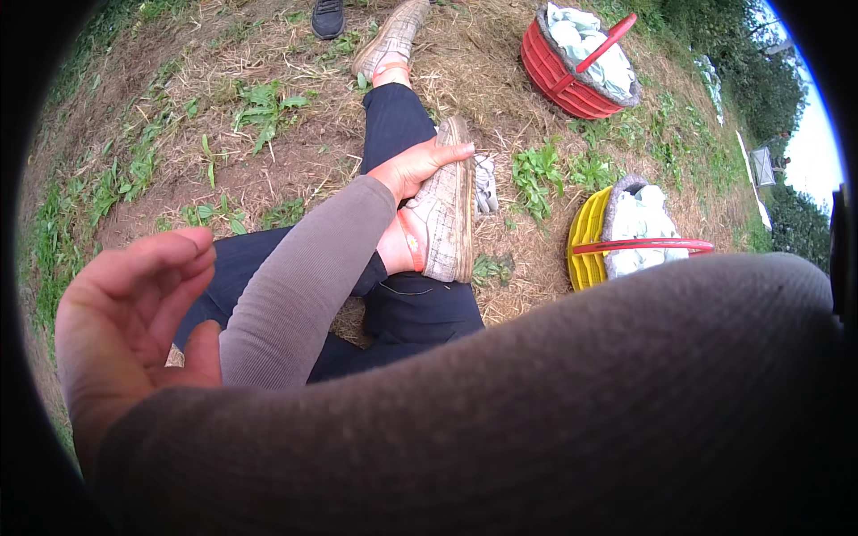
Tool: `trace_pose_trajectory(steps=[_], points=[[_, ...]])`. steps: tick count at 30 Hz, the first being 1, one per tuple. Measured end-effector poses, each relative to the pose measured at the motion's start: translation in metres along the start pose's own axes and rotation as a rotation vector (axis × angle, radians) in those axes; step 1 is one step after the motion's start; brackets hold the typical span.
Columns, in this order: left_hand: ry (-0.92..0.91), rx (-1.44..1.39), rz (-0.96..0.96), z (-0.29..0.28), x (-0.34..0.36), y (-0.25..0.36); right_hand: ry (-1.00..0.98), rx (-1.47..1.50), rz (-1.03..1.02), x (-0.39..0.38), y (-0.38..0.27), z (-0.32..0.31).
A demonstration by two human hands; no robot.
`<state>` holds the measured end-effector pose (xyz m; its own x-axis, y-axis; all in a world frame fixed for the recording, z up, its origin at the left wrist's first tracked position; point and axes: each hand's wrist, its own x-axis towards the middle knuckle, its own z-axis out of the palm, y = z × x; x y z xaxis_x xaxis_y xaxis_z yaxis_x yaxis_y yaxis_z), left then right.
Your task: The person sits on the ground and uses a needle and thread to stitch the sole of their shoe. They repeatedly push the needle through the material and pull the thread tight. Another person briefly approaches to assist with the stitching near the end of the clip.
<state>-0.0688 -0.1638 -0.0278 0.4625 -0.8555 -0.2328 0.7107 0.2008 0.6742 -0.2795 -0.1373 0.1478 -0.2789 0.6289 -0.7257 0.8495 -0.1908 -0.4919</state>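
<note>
My left hand (416, 165) grips the sole and side of a dirty off-white checked sneaker (444, 228) on my foot, which is crossed over my other leg, with an orange sock (407, 246) at the ankle. My other sneaker (384, 40) lies farther forward, past my dark trouser leg (393, 116). My right arm reaches across in the foreground, so my right hand (147, 322) is at the left, palm showing, fingers loosely curled and apart from the thumb, holding nothing. Something pale and small (485, 186) lies on the ground behind the gripped sneaker; I cannot make it out.
A red basket (559, 85) and a yellow basket (585, 232) with a red handle, both holding pale crumpled material, sit on dry grass to my right. Another person's dark shoe (328, 18) is at the top. Weeds dot the ground, with trees (751, 107) beyond.
</note>
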Motion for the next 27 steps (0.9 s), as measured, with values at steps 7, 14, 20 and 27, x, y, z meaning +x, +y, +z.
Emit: trace_pose_trajectory(steps=[7,14,20,27], points=[[-0.101,-0.012,-0.064,-0.002,0.012,-0.005,0.001,0.002,-0.102,0.017,-0.014,0.002],[-0.083,-0.049,0.001,0.006,-0.020,-0.006,-0.077,-0.142,-0.047,0.013,-0.009,-0.020],[-0.084,-0.053,0.013,0.008,-0.022,-0.002,0.013,-0.141,0.332,-0.027,0.021,-0.047],[-0.046,-0.075,0.051,-0.001,-0.014,0.003,0.650,-0.034,1.003,-0.158,0.051,-0.039]])
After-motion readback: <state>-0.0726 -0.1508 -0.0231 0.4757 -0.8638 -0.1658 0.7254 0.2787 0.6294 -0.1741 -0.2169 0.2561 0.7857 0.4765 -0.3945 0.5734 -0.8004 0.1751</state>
